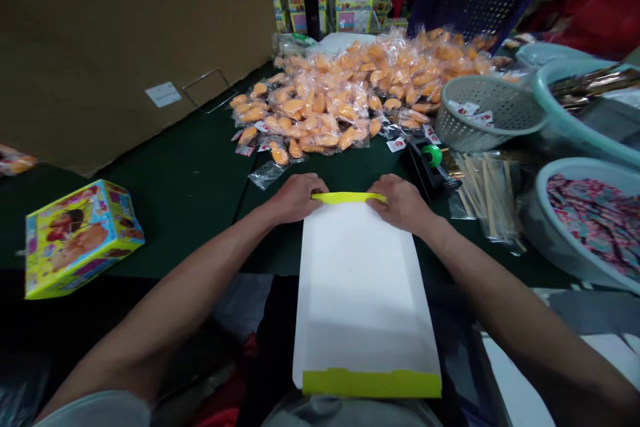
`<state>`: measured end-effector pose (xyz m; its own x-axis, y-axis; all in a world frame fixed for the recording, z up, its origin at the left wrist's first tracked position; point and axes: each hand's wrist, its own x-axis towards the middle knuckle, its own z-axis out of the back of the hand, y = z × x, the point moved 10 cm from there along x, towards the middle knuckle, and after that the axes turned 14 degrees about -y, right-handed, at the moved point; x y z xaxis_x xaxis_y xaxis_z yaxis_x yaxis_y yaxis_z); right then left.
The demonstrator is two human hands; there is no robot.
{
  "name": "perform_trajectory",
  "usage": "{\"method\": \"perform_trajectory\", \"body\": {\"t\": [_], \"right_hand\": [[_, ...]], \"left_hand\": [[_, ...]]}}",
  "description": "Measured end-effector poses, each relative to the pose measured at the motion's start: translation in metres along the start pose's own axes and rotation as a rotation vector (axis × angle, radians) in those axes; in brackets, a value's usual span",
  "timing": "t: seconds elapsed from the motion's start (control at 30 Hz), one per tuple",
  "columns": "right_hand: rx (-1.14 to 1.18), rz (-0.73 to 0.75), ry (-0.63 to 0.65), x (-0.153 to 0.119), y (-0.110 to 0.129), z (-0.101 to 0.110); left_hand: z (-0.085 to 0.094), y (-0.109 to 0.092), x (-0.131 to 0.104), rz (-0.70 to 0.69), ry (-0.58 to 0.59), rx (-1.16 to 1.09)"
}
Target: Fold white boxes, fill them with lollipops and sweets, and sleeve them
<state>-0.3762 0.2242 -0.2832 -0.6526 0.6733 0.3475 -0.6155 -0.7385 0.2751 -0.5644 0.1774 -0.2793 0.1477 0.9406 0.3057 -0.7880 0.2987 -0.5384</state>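
Note:
A white cardboard sheet [363, 287] with yellow end flaps stretches from the table edge back towards my body. My left hand [300, 197] grips the left end of its far yellow flap [350, 198], fingers curled over it. At the right end of that same flap, my right hand [397, 200] is closed in the same way. The flap is folded up between them. The near yellow flap [373, 382] lies close to my lap. Just beyond my hands spreads a heap of orange pieces in clear wrappers [325, 107].
A printed yellow box [75, 234] stands at left before a big brown carton [125, 47]. On the right are a tape dispenser [427, 164], wooden sticks [487, 194], a grey basket [490, 110] and a tub of small packets [595, 220]. A blue crate [475, 0] leans behind.

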Motion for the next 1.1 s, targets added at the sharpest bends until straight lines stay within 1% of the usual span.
{"method": "perform_trajectory", "body": {"t": [0.13,0.2,0.27,0.33,0.4,0.47,0.53,0.63,0.73,0.77,0.83,0.9,0.93,1.0,1.1], "right_hand": [[-0.042,-0.013,0.047,0.003,0.009,0.001],[-0.059,-0.026,0.059,0.004,0.011,0.0],[-0.064,-0.035,0.06,0.004,0.012,-0.001],[-0.048,-0.038,0.064,0.004,0.012,-0.002],[-0.032,-0.038,0.07,0.003,0.011,-0.003],[-0.024,-0.034,0.078,0.003,0.01,-0.003],[-0.011,-0.018,0.085,0.003,0.01,-0.004],[0.011,0.008,0.1,0.003,0.013,-0.005],[0.013,-0.007,0.115,0.003,0.014,-0.006],[0.012,-0.016,0.12,0.003,0.014,-0.007],[0.007,-0.028,0.128,0.004,0.014,-0.007],[-0.006,-0.03,0.129,0.004,0.014,-0.008],[-0.015,-0.026,0.127,0.004,0.014,-0.009],[-0.03,-0.014,0.125,0.004,0.015,-0.009],[-0.056,-0.004,0.133,0.005,0.016,-0.009]], "left_hand": [[-0.007,-0.005,0.001,-0.036,-0.052,0.06],[-0.008,-0.007,0.0,-0.058,-0.016,0.036],[-0.003,-0.003,-0.003,-0.034,0.026,-0.071],[0.008,0.009,-0.007,0.041,0.014,-0.183],[0.02,0.027,-0.014,0.151,-0.042,-0.224],[0.024,0.041,-0.022,0.256,-0.071,-0.239],[0.02,0.048,-0.03,0.344,-0.082,-0.3],[0.012,0.046,-0.034,0.419,-0.117,-0.378],[0.002,0.043,-0.035,0.488,-0.09,-0.425],[0.001,0.042,-0.033,0.487,-0.081,-0.411],[0.007,0.037,-0.027,0.402,-0.108,-0.313],[0.015,0.025,-0.017,0.246,-0.149,-0.155],[0.016,0.018,-0.012,0.168,-0.145,-0.079],[0.008,0.004,-0.003,0.037,-0.066,0.061],[-0.013,-0.014,0.007,-0.107,0.097,0.256]]}}
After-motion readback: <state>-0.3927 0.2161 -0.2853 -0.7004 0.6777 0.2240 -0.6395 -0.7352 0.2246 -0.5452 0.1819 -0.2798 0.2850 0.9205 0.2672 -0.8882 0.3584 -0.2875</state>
